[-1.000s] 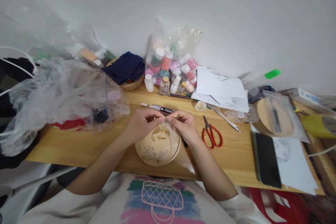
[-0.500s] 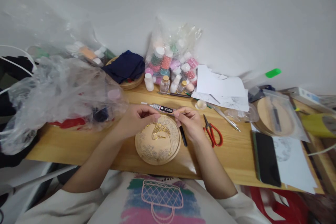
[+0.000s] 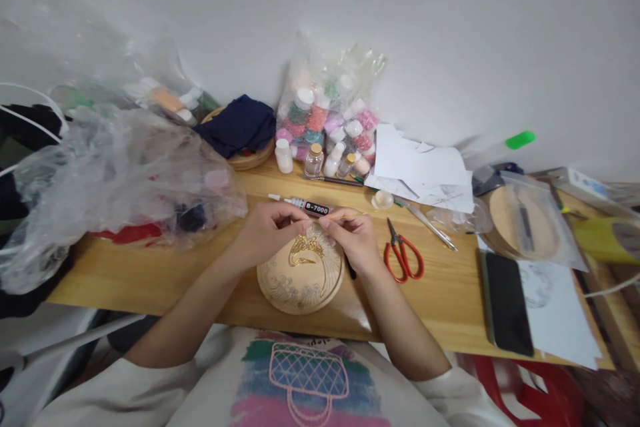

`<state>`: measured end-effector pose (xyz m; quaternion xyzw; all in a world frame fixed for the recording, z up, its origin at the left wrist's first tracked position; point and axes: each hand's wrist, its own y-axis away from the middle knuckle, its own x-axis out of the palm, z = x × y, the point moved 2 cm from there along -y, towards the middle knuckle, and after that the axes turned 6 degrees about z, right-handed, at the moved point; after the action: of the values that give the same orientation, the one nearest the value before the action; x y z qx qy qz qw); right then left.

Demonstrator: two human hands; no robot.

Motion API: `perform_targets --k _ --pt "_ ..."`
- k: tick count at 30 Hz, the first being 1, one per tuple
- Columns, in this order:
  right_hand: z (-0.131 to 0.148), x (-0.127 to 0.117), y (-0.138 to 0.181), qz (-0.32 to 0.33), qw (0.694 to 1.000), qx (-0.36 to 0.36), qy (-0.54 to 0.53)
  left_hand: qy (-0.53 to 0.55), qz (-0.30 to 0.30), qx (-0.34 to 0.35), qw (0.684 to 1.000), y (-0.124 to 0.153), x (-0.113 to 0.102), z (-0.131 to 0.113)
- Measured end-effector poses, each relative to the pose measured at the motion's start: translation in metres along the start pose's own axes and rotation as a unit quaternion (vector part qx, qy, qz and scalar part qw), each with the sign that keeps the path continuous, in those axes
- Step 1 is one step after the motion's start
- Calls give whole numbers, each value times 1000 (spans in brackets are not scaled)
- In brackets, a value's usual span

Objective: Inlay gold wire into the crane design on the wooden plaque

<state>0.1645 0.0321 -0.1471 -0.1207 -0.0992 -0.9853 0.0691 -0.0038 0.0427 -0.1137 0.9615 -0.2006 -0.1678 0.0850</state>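
A round wooden disc [image 3: 300, 277] with a drawn pattern and a gold wire bird outline lies on the wooden table [image 3: 150, 273] in front of me. My left hand [image 3: 267, 230] and my right hand [image 3: 353, 237] meet over the disc's far edge, both with fingers pinched. A thin gold wire [image 3: 350, 215] runs from my right fingers toward the right. What the left fingers pinch is too small to name. A B-7000 glue tube [image 3: 307, 205] lies just beyond my hands.
Red-handled scissors [image 3: 403, 257] and metal tweezers [image 3: 430, 227] lie right of my hands. Bead jars in a clear bag [image 3: 325, 120] stand at the back. A large crumpled plastic bag [image 3: 115, 173] fills the left. Paper sheets [image 3: 425, 173], a black phone [image 3: 507, 303] and another wooden disc [image 3: 525, 223] lie at the right.
My hands drew apart half a second ago, baring the disc's top, and have now come back together over its far edge. The disc has stayed in place.
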Motion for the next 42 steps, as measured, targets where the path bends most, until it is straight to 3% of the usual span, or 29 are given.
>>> perform_targets --k 16,42 --pt "9 -14 -2 -23 999 -45 -14 20 -40 -15 999 11 -15 1" --pt "5 0 1 3 1000 -7 9 -77 -24 31 996 4 3 -15"
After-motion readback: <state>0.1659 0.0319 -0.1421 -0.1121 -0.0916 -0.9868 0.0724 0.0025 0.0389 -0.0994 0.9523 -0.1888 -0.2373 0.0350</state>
